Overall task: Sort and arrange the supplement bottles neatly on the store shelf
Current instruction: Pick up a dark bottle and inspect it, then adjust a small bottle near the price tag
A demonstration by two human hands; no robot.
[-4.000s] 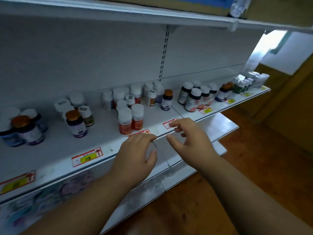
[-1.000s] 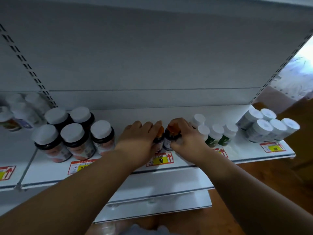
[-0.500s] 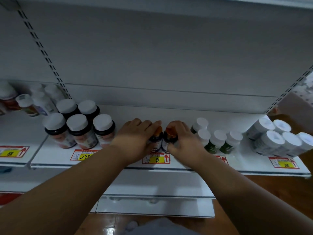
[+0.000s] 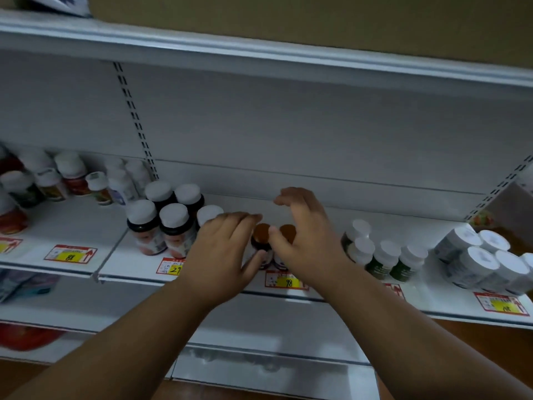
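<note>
The supplement bottles with orange caps (image 4: 271,241) stand side by side at the front of the shelf (image 4: 230,203), just above the yellow price tag (image 4: 287,281), so this pair looks already arranged. The left hand (image 4: 222,255) has loose fingers and its thumb touches the left bottle; the right hand (image 4: 302,238) is spread above the right one and seems to grip nothing. The white-capped groups look tidy; what the bottles contain cannot be seen.
</note>
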